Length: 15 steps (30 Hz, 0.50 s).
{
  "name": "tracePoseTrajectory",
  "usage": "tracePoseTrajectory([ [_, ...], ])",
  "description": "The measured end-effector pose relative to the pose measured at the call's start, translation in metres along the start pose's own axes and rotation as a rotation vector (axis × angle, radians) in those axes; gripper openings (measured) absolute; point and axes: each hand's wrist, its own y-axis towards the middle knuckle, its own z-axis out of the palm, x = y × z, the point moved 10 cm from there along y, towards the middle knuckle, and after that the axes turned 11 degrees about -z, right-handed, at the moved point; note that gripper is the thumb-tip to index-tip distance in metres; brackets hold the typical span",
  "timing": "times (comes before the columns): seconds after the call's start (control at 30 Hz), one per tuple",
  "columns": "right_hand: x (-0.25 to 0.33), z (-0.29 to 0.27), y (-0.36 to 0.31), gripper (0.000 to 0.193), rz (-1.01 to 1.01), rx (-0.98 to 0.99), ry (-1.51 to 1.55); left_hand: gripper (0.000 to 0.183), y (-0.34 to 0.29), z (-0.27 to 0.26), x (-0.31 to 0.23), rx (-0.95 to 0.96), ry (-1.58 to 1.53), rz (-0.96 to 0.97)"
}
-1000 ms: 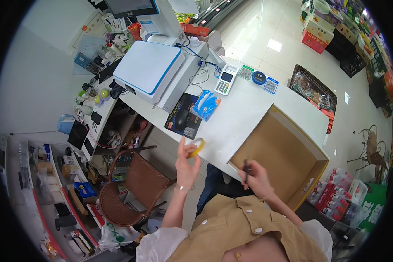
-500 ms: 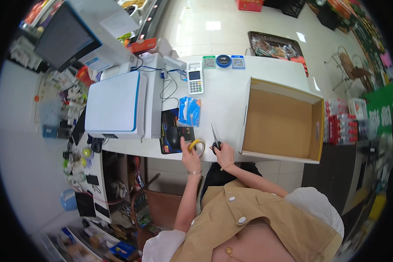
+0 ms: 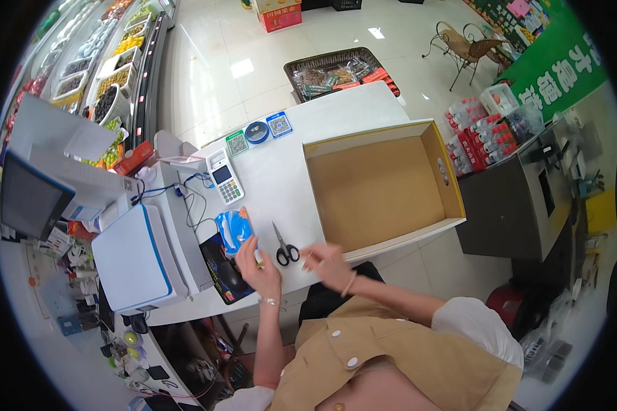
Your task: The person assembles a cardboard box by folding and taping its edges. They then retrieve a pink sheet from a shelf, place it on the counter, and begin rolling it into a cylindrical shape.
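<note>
Currently, left hand (image 3: 259,270) fingers are bent at a tape roll (image 3: 259,258), mostly hidden, so can't tell if it's gripped. Right hand (image 3: 330,266) fingers curled in narrow; can't tell if anything's pinched. Scissors (image 3: 283,247) lie on the surface (image 3: 277,178) between both sets of fingers, handles nearer the right. Blue packet (image 3: 234,230) just beyond left fingers, mouse (image 3: 231,277) left of them. Open box (image 3: 380,192) beyond right fingers, off to their right.

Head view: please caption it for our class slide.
Left hand and right hand flank black-handled scissors on a white counter, beside an open cardboard box.
</note>
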Motion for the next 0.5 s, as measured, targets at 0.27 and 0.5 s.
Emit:
tracePoseTrajectory([
  [0.27,-0.054,-0.133,0.167,0.008,-0.196,-0.513,-0.184,0.031,0.130,0.207,-0.074,0.500,-0.282,0.103],
  [0.5,-0.081,-0.114,0.183,0.013,-0.133,-0.535,-0.349,0.027,0.143,0.258,-0.063,0.681,-0.340,0.026],
])
